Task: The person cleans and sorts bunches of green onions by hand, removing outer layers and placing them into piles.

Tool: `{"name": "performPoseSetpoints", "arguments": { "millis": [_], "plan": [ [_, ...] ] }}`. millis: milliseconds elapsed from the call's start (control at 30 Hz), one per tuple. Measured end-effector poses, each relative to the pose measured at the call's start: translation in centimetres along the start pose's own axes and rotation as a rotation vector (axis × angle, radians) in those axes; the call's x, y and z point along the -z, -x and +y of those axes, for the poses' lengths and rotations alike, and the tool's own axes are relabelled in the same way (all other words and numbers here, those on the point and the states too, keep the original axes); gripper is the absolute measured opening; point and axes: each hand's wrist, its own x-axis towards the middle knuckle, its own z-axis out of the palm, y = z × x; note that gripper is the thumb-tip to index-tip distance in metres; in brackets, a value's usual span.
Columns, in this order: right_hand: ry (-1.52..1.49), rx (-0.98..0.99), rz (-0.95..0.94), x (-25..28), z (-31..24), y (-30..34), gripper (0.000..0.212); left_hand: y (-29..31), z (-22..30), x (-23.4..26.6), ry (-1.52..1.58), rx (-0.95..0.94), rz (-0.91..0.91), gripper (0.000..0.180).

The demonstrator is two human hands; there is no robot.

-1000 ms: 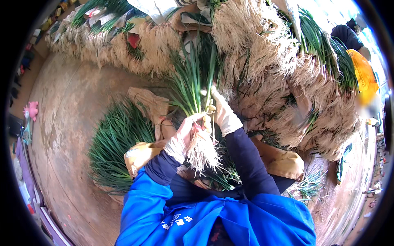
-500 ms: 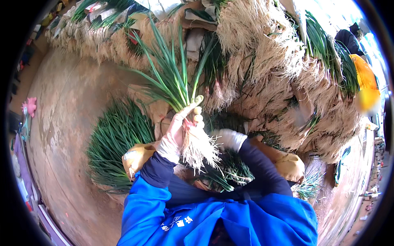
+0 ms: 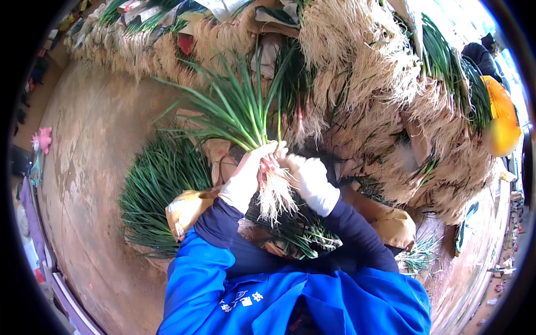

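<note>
Upright in front of me stands a bunch of green onions (image 3: 251,120), with long green leaves fanning up and left and pale stringy roots hanging down. My left hand (image 3: 252,167), pale-covered with a white cuff, is closed round the stems just above the roots. At the bunch's right side is my right hand (image 3: 309,176), also in white. Its fingers are curled and the tips touch the stems. What lies between those fingertips is hidden. Below the hands, loose green trimmings (image 3: 310,234) lie in front of my lap.
To the left a large heap of green onions (image 3: 162,190) rests on the brown floor (image 3: 95,167). Stacked green onions with roots outward (image 3: 357,72) rise ahead and to the right. My yellowish-covered knees (image 3: 187,212) flank the work. An orange-yellow object (image 3: 499,111) is at far right.
My right hand, blurred and lower beside the roots before, has come up to the stems at the bunch's right side. The left hand keeps its hold; the leaves have spread and shifted slightly.
</note>
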Motion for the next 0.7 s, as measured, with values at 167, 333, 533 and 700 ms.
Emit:
{"name": "performPoseSetpoints", "arguments": {
  "millis": [167, 333, 533, 700],
  "plan": [
    [-0.453, -0.209, -0.343, 1.9, 1.7, 0.0, 0.033, -0.7, -0.9, 0.2, -0.009, 0.080, 0.109, 0.024],
    [-1.167, -0.648, -0.245, 0.9, 3.1, -5.0, 0.035, -0.6, -1.3, -0.4, 0.017, 0.096, 0.095, 0.021],
    [-0.244, -0.608, 0.084, -2.5, 9.2, -8.2, 0.035, -1.0, -0.6, 0.5, 0.305, 0.021, -0.106, 0.019],
    [0.031, -0.650, -0.196, -4.1, 11.8, -9.5, 0.038, -1.4, -0.2, 1.1, 0.511, 0.165, -0.151, 0.019]
  ]
}}
